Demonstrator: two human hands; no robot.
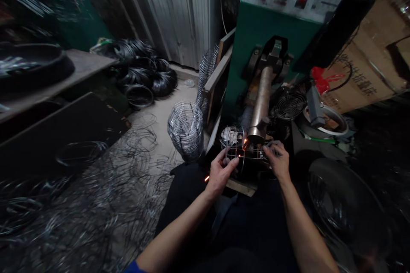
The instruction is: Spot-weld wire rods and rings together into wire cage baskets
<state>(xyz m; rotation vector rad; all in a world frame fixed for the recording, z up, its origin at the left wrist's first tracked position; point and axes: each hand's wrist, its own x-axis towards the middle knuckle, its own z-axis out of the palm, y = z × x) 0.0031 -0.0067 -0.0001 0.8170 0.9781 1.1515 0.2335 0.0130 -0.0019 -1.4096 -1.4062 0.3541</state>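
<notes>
A round frame of thin metal wire (pixel 248 158) lies under the thick metal cylinder (pixel 262 98) of a green welding machine (pixel 256 25). Orange sparks (pixel 245 143) glow where the wire meets the machine's lower end, and one flies off near my left wrist. My left hand (pixel 221 171) grips the frame's near left side between thumb and fingers. On the right, my right hand (pixel 278 160) pinches the frame's other side. Dark coverings show on some fingertips. Part of the frame is hidden behind my fingers and in shadow.
A tall stack of wire baskets (pixel 185 132) stands on the floor to the left. Loose wire rings (pixel 128 162) litter the floor, with black wire coils (pixel 144 68) behind. To the right are a metal bowl (pixel 339 124) with a hammer (pixel 315 106) and a cardboard box (pixel 368 55).
</notes>
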